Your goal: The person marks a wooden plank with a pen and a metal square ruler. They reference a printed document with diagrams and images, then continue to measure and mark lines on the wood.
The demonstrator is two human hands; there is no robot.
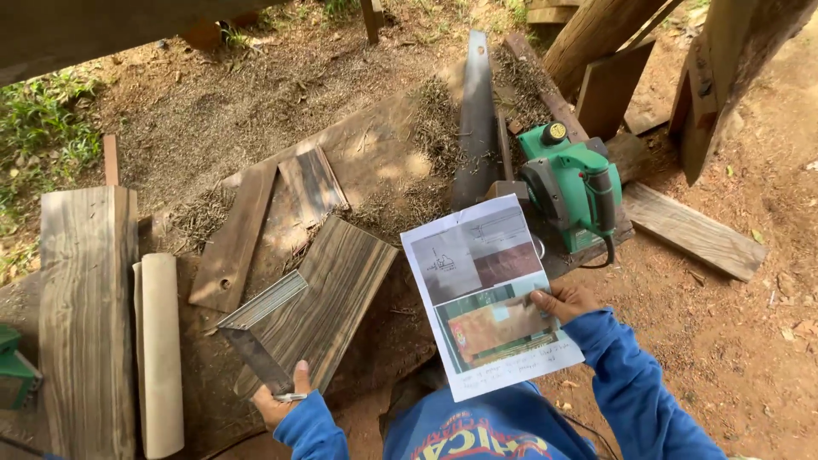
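L hand (281, 402) pinches a metal try square (256, 328) at its near end, blade running far-left over the dark plank (341, 294). R hand (562, 300) clamps a printed sheet (481, 290), just right of the plank; green electric planer (571, 183) far right.

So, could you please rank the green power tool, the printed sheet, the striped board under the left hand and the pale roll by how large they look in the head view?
1. Striped board
2. Printed sheet, though it is held up nearer the camera, so this is unsure
3. Green power tool and pale roll: too alike to rank
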